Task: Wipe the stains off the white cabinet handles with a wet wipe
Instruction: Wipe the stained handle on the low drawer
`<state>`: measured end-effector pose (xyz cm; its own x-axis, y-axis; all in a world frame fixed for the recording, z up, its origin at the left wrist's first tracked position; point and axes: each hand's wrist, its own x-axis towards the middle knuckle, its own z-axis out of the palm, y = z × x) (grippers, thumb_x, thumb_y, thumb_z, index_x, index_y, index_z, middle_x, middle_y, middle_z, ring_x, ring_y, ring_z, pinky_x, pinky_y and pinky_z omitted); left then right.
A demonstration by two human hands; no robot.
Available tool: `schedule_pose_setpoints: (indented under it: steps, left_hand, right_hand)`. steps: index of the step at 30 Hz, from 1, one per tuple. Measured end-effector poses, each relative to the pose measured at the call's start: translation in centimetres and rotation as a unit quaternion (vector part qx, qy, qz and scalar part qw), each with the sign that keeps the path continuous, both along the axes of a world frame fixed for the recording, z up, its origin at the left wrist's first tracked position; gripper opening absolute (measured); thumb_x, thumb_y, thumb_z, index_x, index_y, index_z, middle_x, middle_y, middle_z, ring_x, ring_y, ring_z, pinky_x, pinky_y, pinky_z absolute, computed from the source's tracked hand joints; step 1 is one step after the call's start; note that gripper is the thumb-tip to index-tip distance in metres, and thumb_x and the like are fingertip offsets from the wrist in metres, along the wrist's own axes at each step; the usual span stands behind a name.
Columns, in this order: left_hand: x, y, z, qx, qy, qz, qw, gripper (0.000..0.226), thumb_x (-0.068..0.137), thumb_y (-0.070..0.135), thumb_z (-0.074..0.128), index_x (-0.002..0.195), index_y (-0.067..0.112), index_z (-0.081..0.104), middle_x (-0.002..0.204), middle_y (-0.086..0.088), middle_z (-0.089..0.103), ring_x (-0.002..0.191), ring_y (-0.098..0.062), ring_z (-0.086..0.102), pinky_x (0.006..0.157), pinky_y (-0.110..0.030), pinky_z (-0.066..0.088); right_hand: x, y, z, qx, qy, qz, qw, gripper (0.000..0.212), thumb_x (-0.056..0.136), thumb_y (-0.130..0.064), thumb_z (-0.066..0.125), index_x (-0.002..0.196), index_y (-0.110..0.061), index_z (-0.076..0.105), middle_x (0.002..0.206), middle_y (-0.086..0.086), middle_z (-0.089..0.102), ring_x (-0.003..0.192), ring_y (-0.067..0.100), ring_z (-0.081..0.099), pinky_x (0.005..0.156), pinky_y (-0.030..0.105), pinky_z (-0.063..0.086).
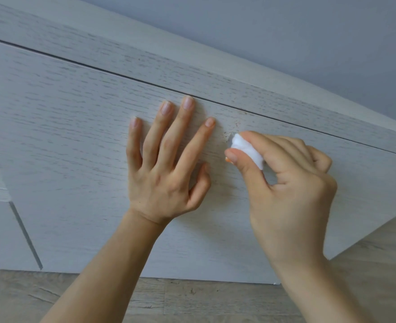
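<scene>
A white wood-grain cabinet door (76,141) fills most of the head view. My left hand (166,164) lies flat on it, fingers straight and spread. Just to its right, my right hand (288,190) pinches a bunched white wet wipe (246,149) between thumb and fingers and holds it against a small handle (229,138), which the wipe and fingers mostly hide. An orange spot shows under my thumb tip. Small brown specks (235,124) dot the door above the wipe, near the dark gap along the door's top edge.
A second cabinet door (3,234) sits at the lower left, split off by a narrow slanted gap. Grey wood-look flooring (192,299) runs along the bottom. A plain grey-blue wall (285,43) rises behind the cabinet top.
</scene>
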<state>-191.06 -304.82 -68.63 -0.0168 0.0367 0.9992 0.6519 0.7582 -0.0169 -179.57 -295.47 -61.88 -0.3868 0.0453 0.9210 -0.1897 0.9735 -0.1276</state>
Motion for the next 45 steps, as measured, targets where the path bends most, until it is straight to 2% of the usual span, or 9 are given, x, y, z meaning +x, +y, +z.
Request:
schedule_pose_setpoints:
  steps: [6, 12, 14, 18, 21, 24, 30, 36, 45]
  left_hand:
    - [-0.1, -0.2, 0.0, -0.004, 0.000, -0.005, 1.000, 0.058, 0.084, 0.032, 0.047, 0.140, 0.017, 0.042, 0.145, -0.008, 0.035, 0.137, -0.029, 0.029, 0.113, -0.047, 0.017]
    - [0.0, -0.2, -0.1, -0.003, -0.001, -0.005, 1.000, 0.058, 0.085, 0.032, 0.047, 0.140, 0.017, 0.041, 0.146, -0.006, 0.032, 0.137, -0.028, 0.028, 0.113, -0.046, 0.017]
    - [0.0, -0.2, 0.0, -0.003, -0.001, -0.006, 1.000, 0.057, 0.085, 0.031, 0.047, 0.141, 0.018, 0.041, 0.146, -0.004, 0.031, 0.137, -0.028, 0.029, 0.113, -0.047, 0.017]
    - [-0.1, -0.1, 0.0, 0.001, 0.002, -0.001, 1.000, 0.057, 0.085, 0.031, 0.047, 0.140, 0.017, 0.041, 0.146, -0.005, 0.031, 0.137, -0.028, 0.029, 0.113, -0.047, 0.017]
    - [-0.1, -0.1, 0.0, 0.002, 0.004, -0.003, 1.000, 0.056, 0.085, 0.030, 0.047, 0.140, 0.017, 0.042, 0.146, -0.004, 0.031, 0.137, -0.028, 0.029, 0.113, -0.047, 0.017]
    - [0.0, -0.1, 0.0, 0.001, 0.005, -0.003, 1.000, 0.056, 0.085, 0.029, 0.048, 0.139, 0.016, 0.043, 0.145, -0.005, 0.032, 0.136, -0.029, 0.031, 0.112, -0.047, 0.018]
    - [0.1, -0.1, 0.1, 0.001, 0.003, -0.005, 1.000, 0.055, 0.085, 0.028, 0.048, 0.138, 0.016, 0.044, 0.144, -0.006, 0.034, 0.135, -0.030, 0.031, 0.113, -0.046, 0.017]
    - [0.0, -0.1, 0.0, 0.002, 0.003, -0.005, 1.000, 0.056, 0.085, 0.029, 0.048, 0.140, 0.017, 0.042, 0.145, -0.005, 0.032, 0.136, -0.028, 0.031, 0.113, -0.046, 0.017]
    - [-0.1, 0.0, -0.1, -0.001, -0.005, -0.005, 1.000, 0.056, 0.085, 0.031, 0.048, 0.140, 0.018, 0.042, 0.144, -0.009, 0.035, 0.137, -0.027, 0.029, 0.113, -0.045, 0.016]
  right_hand:
    - [1.9, 1.5, 0.2, -0.055, -0.005, -0.005, 0.998, 0.015, 0.087, -0.035, 0.060, 0.094, -0.025, 0.067, 0.093, -0.021, 0.059, 0.089, 0.001, 0.053, 0.085, 0.029, 0.033]
    - [1.8, 1.5, -0.3, 0.009, -0.021, -0.013, 1.000, 0.015, 0.085, -0.031, 0.065, 0.090, -0.019, 0.072, 0.093, -0.009, 0.056, 0.089, 0.007, 0.049, 0.079, 0.039, 0.035]
    - [1.9, 1.7, -0.6, 0.025, 0.003, -0.008, 1.000, 0.008, 0.085, -0.027, 0.068, 0.092, -0.024, 0.071, 0.094, -0.012, 0.057, 0.087, 0.006, 0.051, 0.078, 0.042, 0.036]
    - [1.3, 1.5, -0.3, 0.013, 0.029, 0.001, 1.000, 0.016, 0.083, -0.029, 0.069, 0.097, -0.031, 0.063, 0.095, -0.023, 0.057, 0.085, 0.000, 0.054, 0.079, 0.044, 0.036]
    - [1.5, 2.0, -0.3, 0.014, 0.013, -0.015, 1.000, 0.008, 0.086, -0.033, 0.065, 0.092, -0.029, 0.068, 0.094, -0.024, 0.058, 0.087, -0.001, 0.056, 0.083, 0.041, 0.033]
    - [1.8, 2.3, -0.2, 0.007, 0.006, -0.044, 0.999, 0.017, 0.088, -0.037, 0.061, 0.087, -0.025, 0.073, 0.094, -0.023, 0.062, 0.089, 0.003, 0.060, 0.084, 0.040, 0.032]
    - [1.4, 1.9, -0.3, -0.001, 0.005, -0.047, 0.999, 0.017, 0.089, -0.037, 0.060, 0.085, -0.026, 0.072, 0.094, -0.024, 0.062, 0.091, 0.001, 0.059, 0.086, 0.037, 0.030]
    - [2.1, 2.8, -0.2, -0.025, -0.007, -0.027, 0.999, 0.010, 0.087, -0.032, 0.064, 0.085, -0.026, 0.072, 0.096, -0.025, 0.062, 0.094, 0.002, 0.059, 0.088, 0.043, 0.035]
    - [0.6, -0.1, 0.3, -0.048, 0.006, -0.005, 0.999, 0.014, 0.084, -0.032, 0.066, 0.083, -0.020, 0.073, 0.076, -0.008, 0.066, 0.079, 0.008, 0.057, 0.082, 0.041, 0.037]
